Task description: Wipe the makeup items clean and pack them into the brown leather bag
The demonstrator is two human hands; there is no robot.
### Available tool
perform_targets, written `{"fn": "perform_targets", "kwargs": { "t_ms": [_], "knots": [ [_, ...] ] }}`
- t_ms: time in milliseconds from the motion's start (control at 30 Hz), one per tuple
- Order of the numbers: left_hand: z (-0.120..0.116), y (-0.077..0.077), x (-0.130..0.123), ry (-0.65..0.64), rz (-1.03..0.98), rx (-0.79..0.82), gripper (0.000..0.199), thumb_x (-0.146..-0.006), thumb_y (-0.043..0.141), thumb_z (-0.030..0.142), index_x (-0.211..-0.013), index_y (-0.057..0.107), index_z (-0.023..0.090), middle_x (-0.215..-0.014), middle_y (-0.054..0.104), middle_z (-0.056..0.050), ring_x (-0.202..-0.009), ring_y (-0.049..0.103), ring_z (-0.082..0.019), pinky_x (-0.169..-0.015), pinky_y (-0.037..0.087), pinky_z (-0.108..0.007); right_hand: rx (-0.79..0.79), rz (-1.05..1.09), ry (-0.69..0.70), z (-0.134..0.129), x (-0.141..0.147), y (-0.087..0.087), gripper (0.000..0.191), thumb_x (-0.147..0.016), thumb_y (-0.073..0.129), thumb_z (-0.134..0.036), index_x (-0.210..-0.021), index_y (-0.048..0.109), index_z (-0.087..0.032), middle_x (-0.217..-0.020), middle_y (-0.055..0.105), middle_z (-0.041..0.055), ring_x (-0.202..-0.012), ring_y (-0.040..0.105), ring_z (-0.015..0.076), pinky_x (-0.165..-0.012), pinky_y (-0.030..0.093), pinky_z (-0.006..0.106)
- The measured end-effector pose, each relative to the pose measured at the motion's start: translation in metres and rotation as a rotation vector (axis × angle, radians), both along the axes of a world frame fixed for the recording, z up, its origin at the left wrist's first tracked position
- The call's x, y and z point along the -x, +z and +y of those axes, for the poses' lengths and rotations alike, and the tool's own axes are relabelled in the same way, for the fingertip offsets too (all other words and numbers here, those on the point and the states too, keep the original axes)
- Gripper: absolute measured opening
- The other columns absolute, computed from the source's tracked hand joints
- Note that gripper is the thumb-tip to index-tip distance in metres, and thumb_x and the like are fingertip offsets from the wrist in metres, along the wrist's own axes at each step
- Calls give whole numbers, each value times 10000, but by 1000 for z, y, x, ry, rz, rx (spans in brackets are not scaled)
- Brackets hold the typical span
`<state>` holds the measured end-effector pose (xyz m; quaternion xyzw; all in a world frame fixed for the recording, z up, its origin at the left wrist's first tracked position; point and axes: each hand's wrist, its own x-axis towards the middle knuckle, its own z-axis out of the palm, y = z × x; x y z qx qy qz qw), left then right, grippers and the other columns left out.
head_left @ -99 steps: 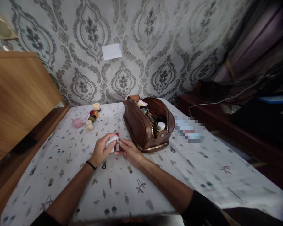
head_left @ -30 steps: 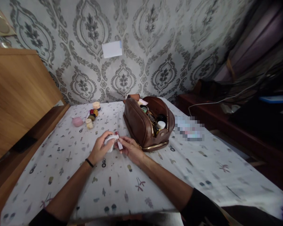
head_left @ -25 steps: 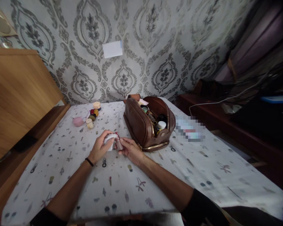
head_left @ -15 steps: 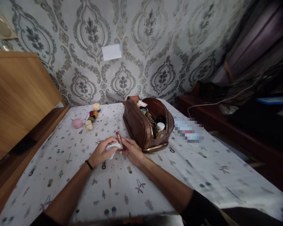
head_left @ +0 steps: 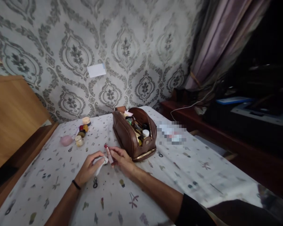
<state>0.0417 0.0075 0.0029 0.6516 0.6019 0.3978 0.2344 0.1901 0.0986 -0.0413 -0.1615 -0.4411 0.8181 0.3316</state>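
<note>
Between the fingers of my right hand [head_left: 122,159] is a slim pinkish tube with a dark red end, which looks like a lipstick [head_left: 109,154]. My left hand [head_left: 91,166] is closed round a crumpled white wipe [head_left: 100,164], close beside the tube. Just beyond my right hand stands an open brown toiletry bag [head_left: 124,133], its zip undone, filled with small bottles and jars. Among them a white lid [head_left: 145,133] shows near the front. Whether the wipe touches the tube I cannot tell.
At the left back of the patterned white cloth [head_left: 68,188] lie a pink rounded item [head_left: 66,140], a cream jar [head_left: 79,141] and several other small containers. A wooden cabinet [head_left: 14,119] borders the left. Right of the bag is a blurred-out item [head_left: 172,133].
The view has swung to the right and upward, so everything sits lower and further left. Both hands keep hold of the same things, the wipe now slightly apart from the tube.
</note>
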Motion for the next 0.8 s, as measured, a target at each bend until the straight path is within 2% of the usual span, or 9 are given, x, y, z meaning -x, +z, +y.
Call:
{"fn": "perform_targets", "kwargs": {
  "t_ms": [100,233,300,400,533,600,667,733,800],
  "knots": [
    [2,-6,5,24,59,22,373,-925,443,464,-741,607,185,-695,620,-18,-716,583,-184,-688,465,-270,-79,-17,-20,-4,-5,11,518,-697,735,-607,-1012,681,-199,-685,622,-8,-581,589,129,-468,417,215],
    [1,-13,7,-39,347,74,321,-908,504,453,-846,698,205,-883,690,-66,-873,631,-235,-824,490,-333,-203,12,28,-10,-28,40,494,-755,672,-618,-1050,643,-223,-683,610,-18,-561,607,135,-447,434,218],
    [0,-11,6,-42,464,35,268,-889,550,440,-941,712,233,-965,690,-74,-940,628,-247,-870,490,-356,-271,28,30,-11,-50,59,444,-799,656,-568,-1071,634,-219,-690,597,-23,-561,600,127,-467,455,224],
    [3,6,0,-3,557,-98,277,-889,560,409,-1071,672,234,-988,683,-78,-958,625,-254,-856,503,-363,-330,20,-43,-3,-88,87,388,-826,655,-506,-1070,632,-206,-749,602,-12,-588,606,129,-471,463,229],
    [21,44,-29,-12,654,-338,272,-926,505,311,-1163,592,211,-1028,656,-90,-995,604,-254,-853,497,-358,-421,-64,-217,21,-131,113,353,-876,612,-446,-1136,599,-207,-727,627,-11,-530,551,106,-495,469,240],
    [34,61,-49,-27,730,-470,331,-933,494,272,-1255,533,206,-1111,634,-107,-1065,582,-262,-918,477,-386,-481,-98,-312,34,-143,121,329,-865,632,-423,-1105,609,-199,-758,629,-2,-578,561,109,-536,480,242],
    [49,74,-67,-81,840,-550,418,-936,502,273,-1340,465,172,-1245,591,-144,-1190,529,-284,-998,440,-425,-542,-153,-346,46,-149,125,324,-841,659,-413,-1072,619,-190,-837,640,24,-683,594,132,-565,486,241],
    [63,79,-79,-137,950,-556,492,-940,508,313,-1394,409,151,-1370,524,-167,-1310,442,-311,-1044,408,-459,-627,-251,-351,55,-153,126,316,-833,661,-412,-1048,628,-183,-916,657,48,-751,609,153,-584,485,249],
    [74,79,-85,-187,1017,-524,517,-944,505,355,-1404,395,147,-1412,500,-170,-1354,398,-323,-1047,406,-483,-730,-365,-366,63,-154,126,292,-843,638,-410,-1022,637,-179,-935,676,56,-765,614,163,-614,483,265]
  ]
}}
